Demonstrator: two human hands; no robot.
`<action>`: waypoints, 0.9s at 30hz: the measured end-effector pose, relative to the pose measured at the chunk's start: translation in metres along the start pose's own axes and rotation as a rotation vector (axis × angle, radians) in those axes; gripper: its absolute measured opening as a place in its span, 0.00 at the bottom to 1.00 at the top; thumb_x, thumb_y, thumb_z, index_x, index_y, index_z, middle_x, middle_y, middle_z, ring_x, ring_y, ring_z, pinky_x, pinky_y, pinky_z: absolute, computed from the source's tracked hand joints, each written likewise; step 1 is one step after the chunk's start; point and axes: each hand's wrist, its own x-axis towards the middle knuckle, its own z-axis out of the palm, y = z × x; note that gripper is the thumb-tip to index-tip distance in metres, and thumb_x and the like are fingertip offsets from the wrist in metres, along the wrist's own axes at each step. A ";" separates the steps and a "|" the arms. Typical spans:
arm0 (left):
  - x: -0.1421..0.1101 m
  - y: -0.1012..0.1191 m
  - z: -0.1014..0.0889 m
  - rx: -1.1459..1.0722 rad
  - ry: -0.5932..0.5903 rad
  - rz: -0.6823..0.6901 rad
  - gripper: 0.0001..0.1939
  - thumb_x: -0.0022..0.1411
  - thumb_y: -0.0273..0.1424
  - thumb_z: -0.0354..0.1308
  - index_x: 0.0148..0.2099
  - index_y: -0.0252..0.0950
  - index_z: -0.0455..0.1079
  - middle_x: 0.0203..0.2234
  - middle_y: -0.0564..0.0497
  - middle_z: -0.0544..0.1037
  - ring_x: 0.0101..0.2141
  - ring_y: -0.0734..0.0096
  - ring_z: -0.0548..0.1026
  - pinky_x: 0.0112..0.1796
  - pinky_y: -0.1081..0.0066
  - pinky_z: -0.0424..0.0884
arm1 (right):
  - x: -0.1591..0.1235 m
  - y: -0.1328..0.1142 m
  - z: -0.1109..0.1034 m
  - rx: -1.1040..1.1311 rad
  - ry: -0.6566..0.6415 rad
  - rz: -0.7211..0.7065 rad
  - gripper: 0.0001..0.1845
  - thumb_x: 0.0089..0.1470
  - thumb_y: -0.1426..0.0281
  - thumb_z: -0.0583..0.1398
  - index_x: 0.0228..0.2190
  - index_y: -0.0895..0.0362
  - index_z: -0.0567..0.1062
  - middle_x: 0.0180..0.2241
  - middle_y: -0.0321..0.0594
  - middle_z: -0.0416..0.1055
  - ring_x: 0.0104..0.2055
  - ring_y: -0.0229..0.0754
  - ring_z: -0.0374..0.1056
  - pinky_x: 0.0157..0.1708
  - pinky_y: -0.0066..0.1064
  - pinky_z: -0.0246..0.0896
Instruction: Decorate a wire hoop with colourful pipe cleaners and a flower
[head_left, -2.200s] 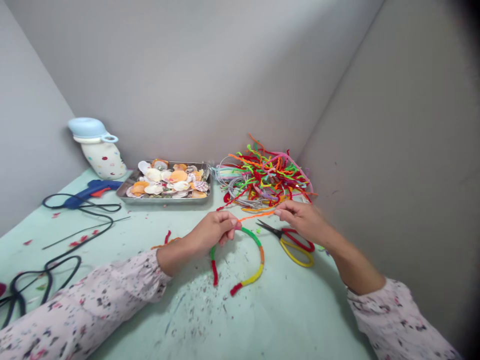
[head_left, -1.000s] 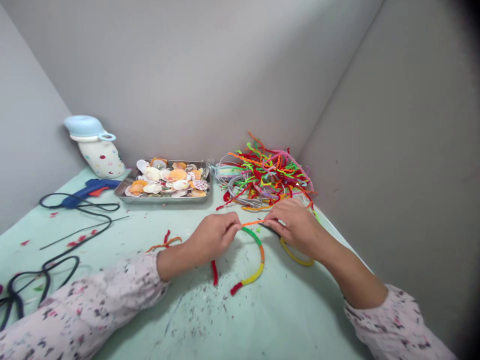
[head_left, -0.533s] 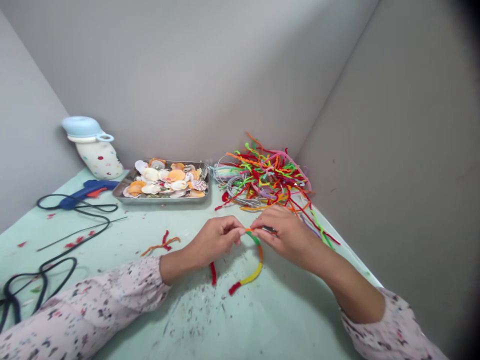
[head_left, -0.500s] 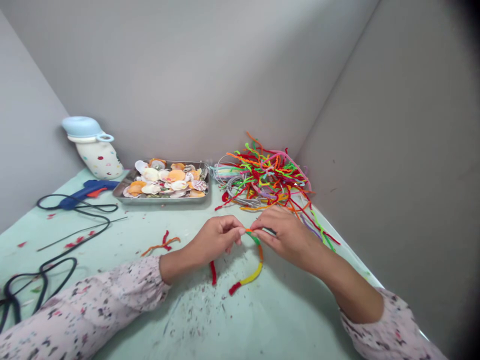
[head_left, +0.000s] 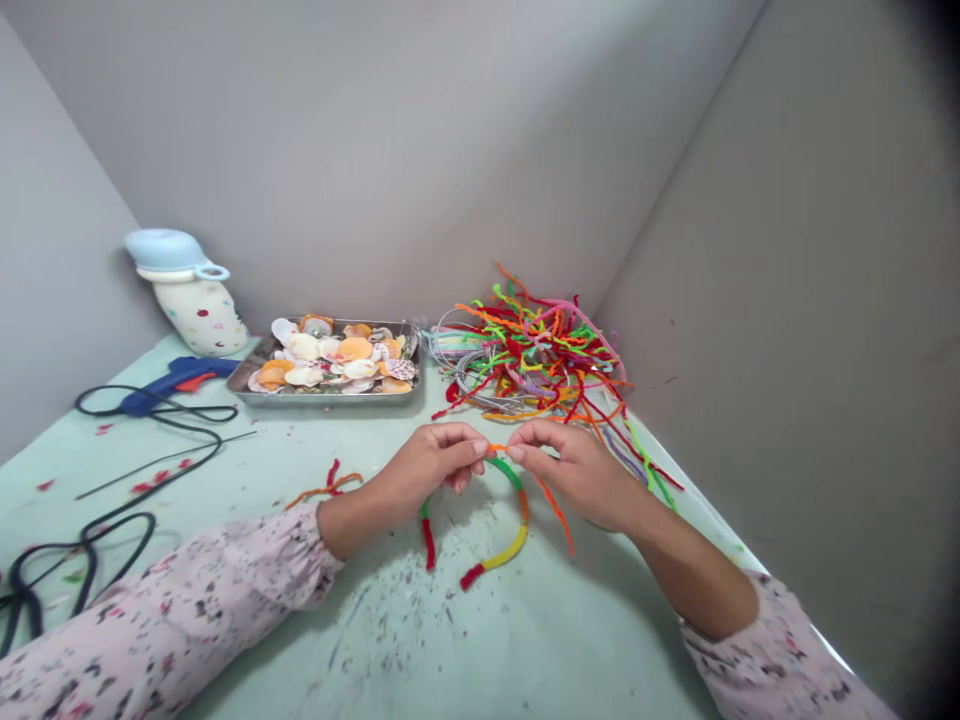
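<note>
Over the middle of the table, my left hand pinches a curved, multicoloured wrapped wire banded in green, orange, yellow and red. One end, tipped red, hangs below my left fingers; the other curls to the right and ends in red. My right hand is closed on an orange pipe cleaner, drawn between the two hands, its loose tail dangling below the right fingers. Where the orange strand meets the wire, my left fingertips partly hide it.
A metal tray of seashells stands at the back, left of a heap of colourful pipe cleaners. Farther left are a blue glue gun with its black cord and a bottle. Short pipe cleaner scraps lie by my left wrist.
My right hand has shifted slightly right and turned, with more orange strand showing between the hands. Its orange tail has come into view below the right fingers.
</note>
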 end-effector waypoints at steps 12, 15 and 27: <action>0.002 -0.003 0.003 -0.146 0.080 0.016 0.11 0.54 0.37 0.61 0.31 0.33 0.70 0.22 0.56 0.68 0.19 0.83 0.62 0.21 0.77 0.55 | 0.004 0.011 0.016 0.470 0.064 0.155 0.10 0.49 0.61 0.60 0.28 0.56 0.73 0.26 0.32 0.68 0.29 0.36 0.61 0.32 0.29 0.54; 0.002 -0.005 0.002 -0.148 0.096 0.008 0.11 0.53 0.38 0.61 0.32 0.34 0.70 0.23 0.56 0.69 0.19 0.83 0.62 0.22 0.77 0.56 | 0.007 0.022 0.026 0.627 0.054 0.135 0.11 0.50 0.61 0.61 0.29 0.56 0.74 0.29 0.34 0.69 0.32 0.37 0.62 0.35 0.30 0.55; -0.001 -0.009 0.005 -0.032 0.091 0.017 0.12 0.54 0.39 0.61 0.30 0.33 0.71 0.21 0.56 0.68 0.19 0.82 0.62 0.22 0.77 0.54 | 0.011 0.038 0.048 0.798 0.168 0.148 0.13 0.51 0.59 0.61 0.32 0.56 0.73 0.30 0.35 0.70 0.33 0.38 0.63 0.37 0.31 0.56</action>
